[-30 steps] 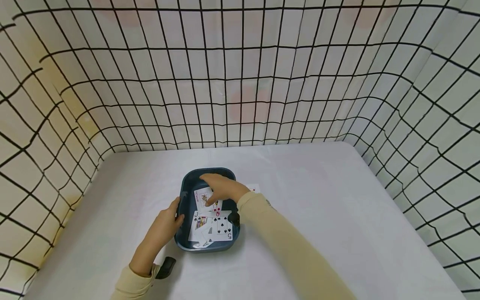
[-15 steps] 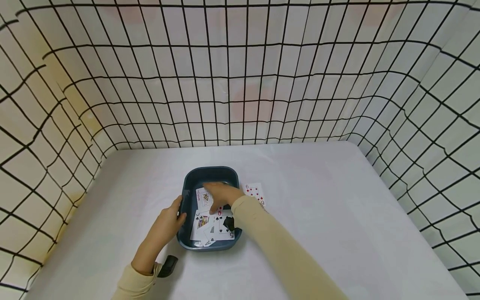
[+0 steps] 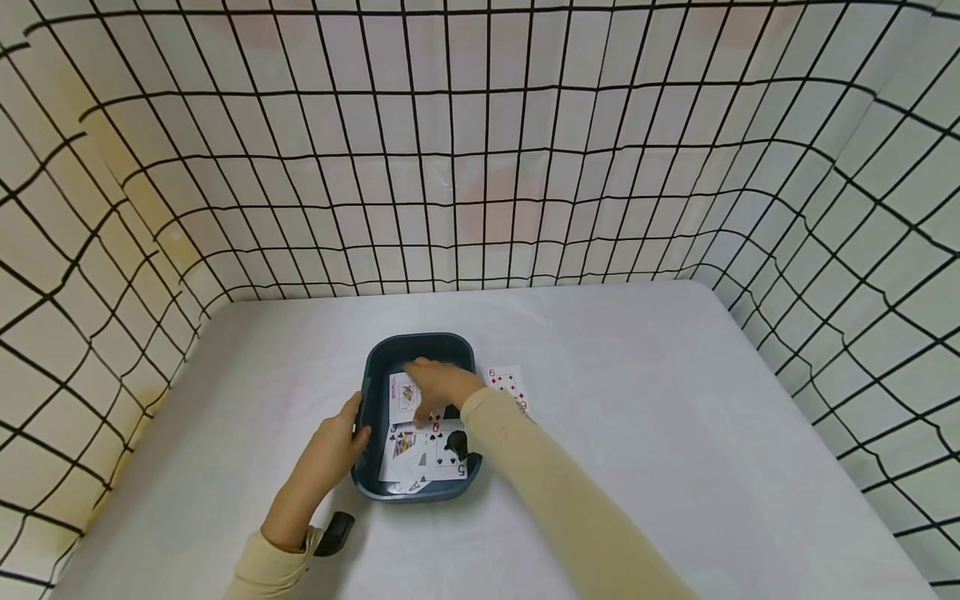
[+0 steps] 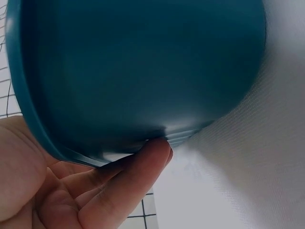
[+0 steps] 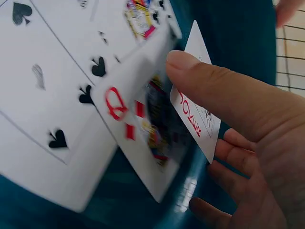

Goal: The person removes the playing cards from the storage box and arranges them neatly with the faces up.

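Observation:
In the head view, a dark blue-green plastic tub (image 3: 416,497) stands on a white cloth, with several playing cards inside. My left hand (image 3: 330,450) grips its left side; in the left wrist view, fingers (image 4: 133,181) press the outer wall below the rim. My right hand (image 3: 444,388) reaches into the tub. The right wrist view has it pinching a joker card (image 5: 204,136), tilted up, with the thumb on its face and fingers behind. Right beside it lies a queen of diamonds (image 5: 152,121), over a five of spades (image 5: 57,109) and other cards.
A nine or six of diamonds card (image 3: 508,383) lies on the cloth just right of the tub, partly behind the right sleeve. White cloth (image 3: 660,417) spreads on both sides. Black wire mesh (image 3: 480,154) walls the back and sides.
My right hand has come slightly down and deeper into the tub, its fingers closer together. The card outside shows more from behind the sleeve. My left hand stays on the tub's side.

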### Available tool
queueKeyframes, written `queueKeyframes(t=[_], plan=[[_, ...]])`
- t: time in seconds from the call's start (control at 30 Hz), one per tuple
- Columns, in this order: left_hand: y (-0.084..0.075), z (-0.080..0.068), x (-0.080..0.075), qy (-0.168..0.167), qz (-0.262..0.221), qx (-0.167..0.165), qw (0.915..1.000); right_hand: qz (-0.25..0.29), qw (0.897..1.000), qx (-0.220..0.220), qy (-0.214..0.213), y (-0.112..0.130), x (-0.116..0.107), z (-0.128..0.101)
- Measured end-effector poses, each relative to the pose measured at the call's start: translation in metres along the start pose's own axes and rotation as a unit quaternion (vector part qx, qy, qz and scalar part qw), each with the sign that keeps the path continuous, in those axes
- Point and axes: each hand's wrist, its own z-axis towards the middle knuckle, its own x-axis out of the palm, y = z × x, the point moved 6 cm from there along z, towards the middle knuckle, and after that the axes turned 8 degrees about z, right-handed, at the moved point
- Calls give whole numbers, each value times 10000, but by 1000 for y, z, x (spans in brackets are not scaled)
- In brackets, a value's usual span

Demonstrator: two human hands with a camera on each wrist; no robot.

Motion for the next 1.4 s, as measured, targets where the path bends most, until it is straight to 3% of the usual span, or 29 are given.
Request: queueKeyframes(t=[0.13, 0.37, 0.63, 1.0, 1.17, 1.4], plan=[[0, 0, 1, -84, -5, 94, 9999, -5, 9998, -176, -104, -4, -12, -5], [0, -2, 0, -82, 30, 113, 9999, 478, 9972, -338, -470, -21, -48, -26], [0, -1, -1, -102, 70, 114, 9999, 992, 9913, -22, -861, -75, -75, -56], [0, 0, -1, -54, 104, 17, 9999, 808, 9929, 817, -306, -166, -47, -89], [-1, 0, -2, -45, 108, 26, 9999, 726, 9924, 992, -61, -183, -33, -98], [-2, 1, -1, -32, 90, 47, 9999, 652, 9914, 1125, 149, -188, -23, -104]])
